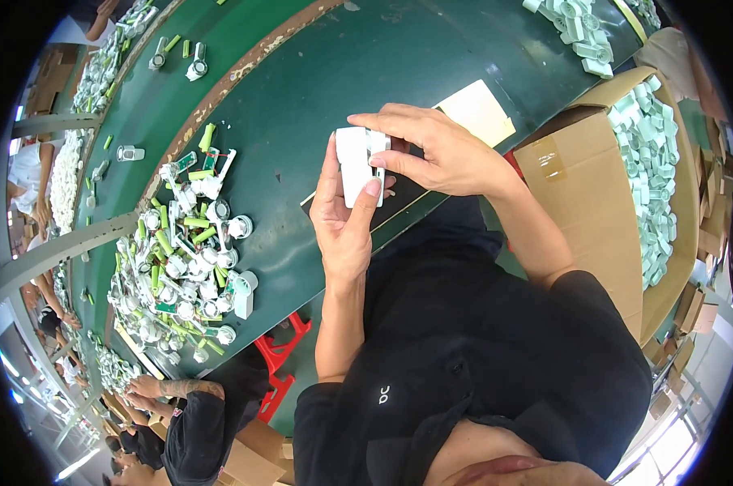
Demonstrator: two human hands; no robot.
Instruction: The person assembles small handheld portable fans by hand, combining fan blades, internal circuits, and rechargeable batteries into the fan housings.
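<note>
A white plastic casing [353, 166] is held upright above the green table. My left hand [342, 231] grips it from below, thumb on its front and fingers along the left side. From the right, my right hand [451, 154] closes thumb and fingers on its upper right side, where small inner parts show at the edge. What lies inside the casing is mostly hidden. Below my hands is a dark flat pad [405, 202] at the table's near edge. Pale yellow paper sheets [480, 113] lie just beyond my right hand.
A heap of small white assemblies with green cylinders [172, 259] covers the table's left. Pale casings [577, 32] are piled far right; more fill a cardboard box [581, 206] at right. Beyond a worn divider runs a green belt [151, 89]. A metal bar [66, 253] crosses at left, near co-workers.
</note>
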